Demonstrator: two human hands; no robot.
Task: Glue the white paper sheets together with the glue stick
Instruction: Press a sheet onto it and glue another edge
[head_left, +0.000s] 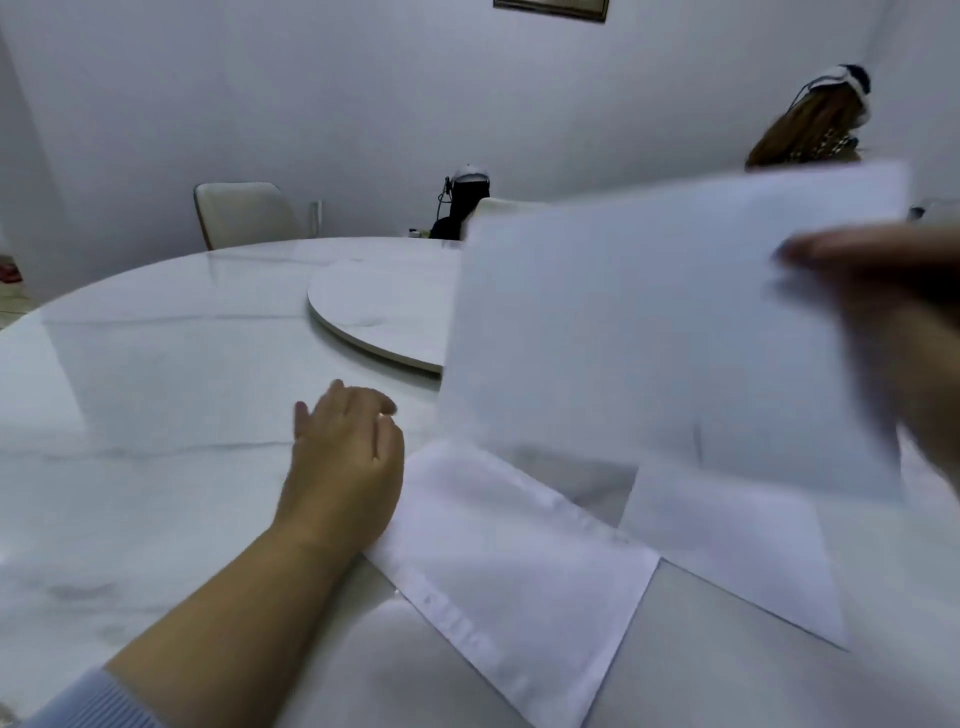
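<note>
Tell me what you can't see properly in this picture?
- Glue stick: nowhere in the head view; possibly behind the lifted sheet or out of frame.
- Right hand: motion-blurred and cut by the right edge, so its grip on the sheet is unclear.
- Turntable: its right part is hidden by the lifted sheet.
- Left hand: fingertips curl out of sight.
- Brown object by the wall: too blurred to identify.
</note>
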